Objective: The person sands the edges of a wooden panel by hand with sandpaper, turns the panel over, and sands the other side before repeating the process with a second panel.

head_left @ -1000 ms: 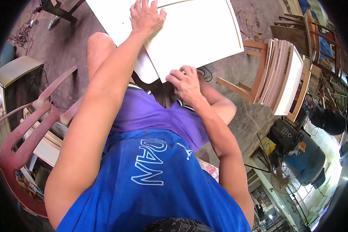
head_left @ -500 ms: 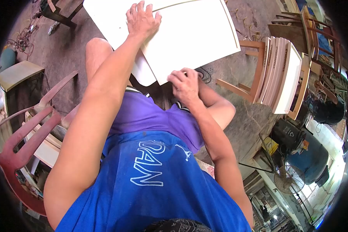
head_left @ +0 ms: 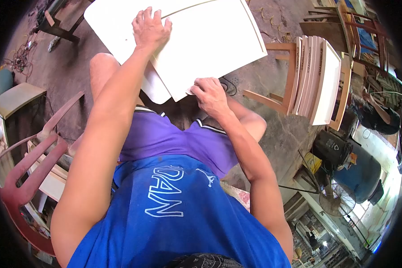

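Note:
A white panel (head_left: 210,40) with a thin raised lip lies across another white board (head_left: 107,22) in front of my knees. My left hand (head_left: 151,30) rests on the white surface near the panel's left side, fingers spread. At the panel's near corner, my right hand (head_left: 210,96) has its fingers curled over the edge. A small whitish piece (head_left: 190,90) shows under those fingertips; its kind cannot be made out.
To the right, several similar white panels (head_left: 319,80) stand stacked on a wooden frame (head_left: 290,85). A reddish plastic chair (head_left: 24,178) is at the left. Farther right are a fan (head_left: 337,197), a blue drum (head_left: 362,176) and a black bin (head_left: 330,147).
The view has shifted slightly, so the panels appear a little farther left. My right hand's fingers have closed at the panel's near corner, with the whitish piece now showing. My left hand stays on the surface.

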`<state>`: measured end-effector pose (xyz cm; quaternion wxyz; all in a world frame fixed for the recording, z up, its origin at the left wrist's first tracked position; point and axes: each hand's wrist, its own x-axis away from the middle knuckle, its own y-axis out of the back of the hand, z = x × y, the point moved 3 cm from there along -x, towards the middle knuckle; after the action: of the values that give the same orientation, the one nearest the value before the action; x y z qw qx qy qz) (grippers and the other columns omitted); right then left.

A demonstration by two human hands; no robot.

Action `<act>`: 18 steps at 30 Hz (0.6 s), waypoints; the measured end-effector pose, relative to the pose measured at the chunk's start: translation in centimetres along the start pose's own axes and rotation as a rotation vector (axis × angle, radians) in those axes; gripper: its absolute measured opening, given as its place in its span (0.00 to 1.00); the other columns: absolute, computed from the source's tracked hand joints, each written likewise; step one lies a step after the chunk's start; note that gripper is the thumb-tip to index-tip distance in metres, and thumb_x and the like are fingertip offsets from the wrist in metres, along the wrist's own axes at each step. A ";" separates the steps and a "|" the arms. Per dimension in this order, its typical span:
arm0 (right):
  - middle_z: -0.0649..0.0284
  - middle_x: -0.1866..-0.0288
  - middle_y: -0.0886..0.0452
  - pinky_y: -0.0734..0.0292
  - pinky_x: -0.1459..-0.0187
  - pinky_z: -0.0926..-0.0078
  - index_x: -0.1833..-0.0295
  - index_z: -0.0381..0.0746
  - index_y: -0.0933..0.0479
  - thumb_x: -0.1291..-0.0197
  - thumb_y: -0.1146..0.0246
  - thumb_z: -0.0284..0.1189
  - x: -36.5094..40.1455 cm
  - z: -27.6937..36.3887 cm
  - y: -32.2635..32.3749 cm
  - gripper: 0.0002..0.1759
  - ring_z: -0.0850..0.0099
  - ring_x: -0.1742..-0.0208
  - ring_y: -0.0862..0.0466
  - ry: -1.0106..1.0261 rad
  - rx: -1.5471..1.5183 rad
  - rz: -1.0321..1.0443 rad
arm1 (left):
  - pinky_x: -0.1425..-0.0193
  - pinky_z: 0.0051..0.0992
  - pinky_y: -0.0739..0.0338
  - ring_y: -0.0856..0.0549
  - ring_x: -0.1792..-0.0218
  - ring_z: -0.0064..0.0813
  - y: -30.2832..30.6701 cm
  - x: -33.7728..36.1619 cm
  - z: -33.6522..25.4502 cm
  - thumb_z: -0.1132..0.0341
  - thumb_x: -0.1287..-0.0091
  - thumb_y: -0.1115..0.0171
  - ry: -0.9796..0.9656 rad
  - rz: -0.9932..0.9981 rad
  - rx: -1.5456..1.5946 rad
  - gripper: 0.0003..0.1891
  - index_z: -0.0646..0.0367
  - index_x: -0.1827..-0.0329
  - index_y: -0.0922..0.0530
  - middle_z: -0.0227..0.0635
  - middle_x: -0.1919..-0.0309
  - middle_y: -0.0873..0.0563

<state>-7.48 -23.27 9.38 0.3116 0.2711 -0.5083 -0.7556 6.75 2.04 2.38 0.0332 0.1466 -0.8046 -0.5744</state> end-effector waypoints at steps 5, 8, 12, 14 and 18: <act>0.64 0.48 0.16 0.26 0.37 0.58 0.54 0.45 0.17 0.48 0.33 0.23 0.2 -1.5 0.4 0.14 0.63 0.43 0.16 -0.036 0.071 0.033 | 0.16 0.51 0.49 0.37 0.20 0.50 0.3 0.0 -0.1 0.45 0.24 0.45 -0.005 0.014 -0.023 0.30 0.53 0.27 0.22 0.46 0.22 0.29; 0.63 0.53 0.17 0.25 0.42 0.56 0.56 0.44 0.16 0.46 0.35 0.26 0.4 -1.3 -0.6 0.11 0.60 0.46 0.16 -0.071 0.055 -0.016 | 0.17 0.52 0.45 0.35 0.20 0.49 0.3 0.0 0.0 0.45 0.25 0.45 -0.006 0.002 -0.022 0.30 0.54 0.28 0.21 0.47 0.23 0.28; 0.63 0.55 0.17 0.24 0.45 0.57 0.58 0.44 0.16 0.47 0.34 0.26 -0.3 1.0 -1.3 0.09 0.61 0.48 0.16 0.037 0.019 0.028 | 0.18 0.52 0.47 0.36 0.21 0.50 0.0 -0.3 0.1 0.45 0.26 0.43 -0.015 -0.012 0.002 0.29 0.56 0.30 0.19 0.48 0.23 0.28; 0.65 0.51 0.16 0.24 0.44 0.55 0.56 0.44 0.16 0.50 0.31 0.24 0.3 -0.7 -1.1 0.13 0.62 0.46 0.16 -0.020 0.025 0.026 | 0.17 0.52 0.45 0.34 0.21 0.49 0.2 0.0 0.1 0.46 0.26 0.43 -0.009 -0.013 -0.014 0.29 0.55 0.29 0.20 0.46 0.24 0.27; 0.63 0.50 0.16 0.25 0.43 0.55 0.55 0.44 0.16 0.51 0.31 0.24 0.4 -0.7 -1.1 0.15 0.61 0.44 0.17 -0.071 0.069 -0.014 | 0.18 0.52 0.45 0.34 0.21 0.48 0.2 -0.3 0.2 0.46 0.26 0.43 -0.023 -0.043 -0.026 0.29 0.54 0.29 0.20 0.47 0.24 0.27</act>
<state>-7.40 -23.67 8.06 0.2785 0.2584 -0.5430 -0.7489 6.94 2.40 2.58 0.0136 0.1567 -0.7943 -0.5869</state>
